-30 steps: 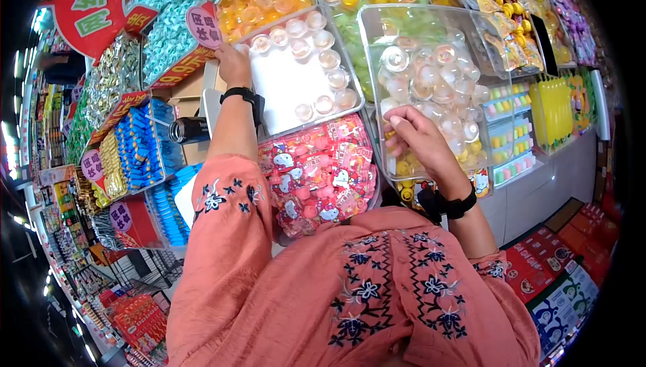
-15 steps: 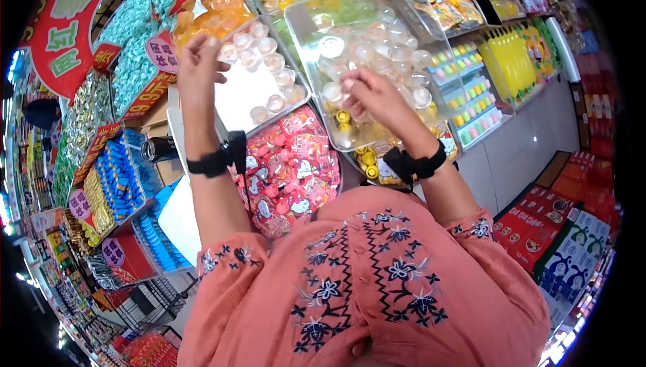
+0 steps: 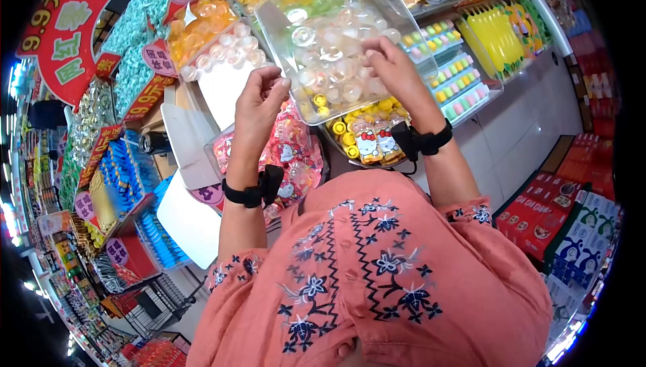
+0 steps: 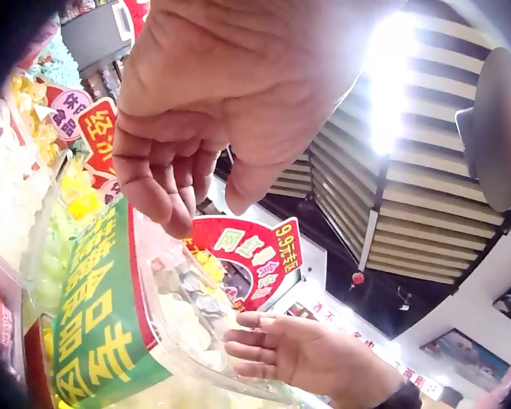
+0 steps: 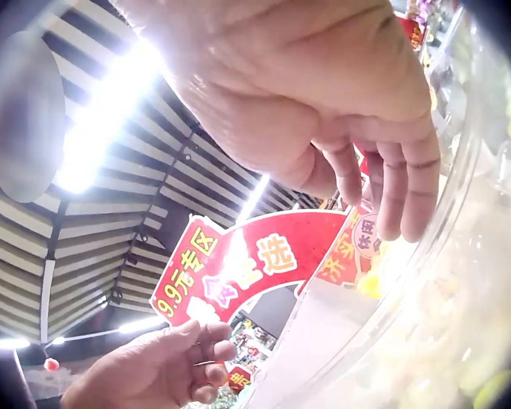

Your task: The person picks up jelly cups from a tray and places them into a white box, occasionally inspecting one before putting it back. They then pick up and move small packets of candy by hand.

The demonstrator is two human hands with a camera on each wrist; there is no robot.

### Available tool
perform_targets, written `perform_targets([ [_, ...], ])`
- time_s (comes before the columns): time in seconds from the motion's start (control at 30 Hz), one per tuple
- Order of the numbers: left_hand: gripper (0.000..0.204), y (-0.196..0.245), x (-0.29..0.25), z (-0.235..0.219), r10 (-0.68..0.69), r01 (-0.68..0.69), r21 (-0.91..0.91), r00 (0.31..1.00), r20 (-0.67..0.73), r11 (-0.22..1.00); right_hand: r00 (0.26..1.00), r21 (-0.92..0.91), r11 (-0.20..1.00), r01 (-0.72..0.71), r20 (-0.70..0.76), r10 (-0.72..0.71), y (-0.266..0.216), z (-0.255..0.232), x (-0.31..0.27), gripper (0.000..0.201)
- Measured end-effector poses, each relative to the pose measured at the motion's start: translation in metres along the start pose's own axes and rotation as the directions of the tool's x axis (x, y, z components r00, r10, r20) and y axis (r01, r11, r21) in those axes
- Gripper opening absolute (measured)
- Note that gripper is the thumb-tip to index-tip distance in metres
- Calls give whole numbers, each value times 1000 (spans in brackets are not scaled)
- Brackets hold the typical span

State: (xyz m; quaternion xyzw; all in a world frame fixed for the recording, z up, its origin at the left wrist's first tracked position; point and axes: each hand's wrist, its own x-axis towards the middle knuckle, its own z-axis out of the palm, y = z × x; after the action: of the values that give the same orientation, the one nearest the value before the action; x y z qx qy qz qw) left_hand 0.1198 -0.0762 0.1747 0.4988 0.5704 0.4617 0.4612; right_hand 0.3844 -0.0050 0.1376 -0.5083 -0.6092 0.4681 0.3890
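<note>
Now | clear rectangular plastic tub [image 3: 336,44] of see-through jelly cups, tilted up over display bins, long axis running left-right, open face toward the person | right hand [image 3: 397,74] fingers curled on tub's near right edge, gripping it | left hand [image 3: 259,108] raised just left of tub, fingers loosely curled, holding nothing | red Hello Kitty candy packets [image 3: 296,158] below
</note>
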Motion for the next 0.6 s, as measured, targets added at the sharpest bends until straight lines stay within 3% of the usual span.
perform_targets([
  [0.07, 31, 5, 1, 8, 15, -19, 102, 999, 40, 995, 995, 182, 981, -66, -58, 78, 1, -5, -1, 26],
  [0.2, 37, 33, 10, 27, 38, -82, 309, 989, 144, 948, 988, 280, 959, -32, -136, 72, -1, -21, -7, 25],
  [0.3, 40, 35, 35, 46, 139, -267, 461, 946, 292, 846, 984, 327, 945, -12, -163, 69, -1, -26, -11, 24],
  [0.4, 44, 21, 69, 72, 166, -358, 551, 915, 368, 754, 985, 344, 939, 6, -166, 54, -1, -30, -13, 23],
  [0.53, 49, -7, 109, 99, -135, -322, 765, 874, 466, 558, 992, 341, 940, -8, -115, 50, 3, -35, -9, 23],
  [0.6, 49, -4, 109, 106, -216, -318, 793, 849, 482, 520, 995, 353, 935, -32, -76, 62, 13, -34, -5, 23],
])
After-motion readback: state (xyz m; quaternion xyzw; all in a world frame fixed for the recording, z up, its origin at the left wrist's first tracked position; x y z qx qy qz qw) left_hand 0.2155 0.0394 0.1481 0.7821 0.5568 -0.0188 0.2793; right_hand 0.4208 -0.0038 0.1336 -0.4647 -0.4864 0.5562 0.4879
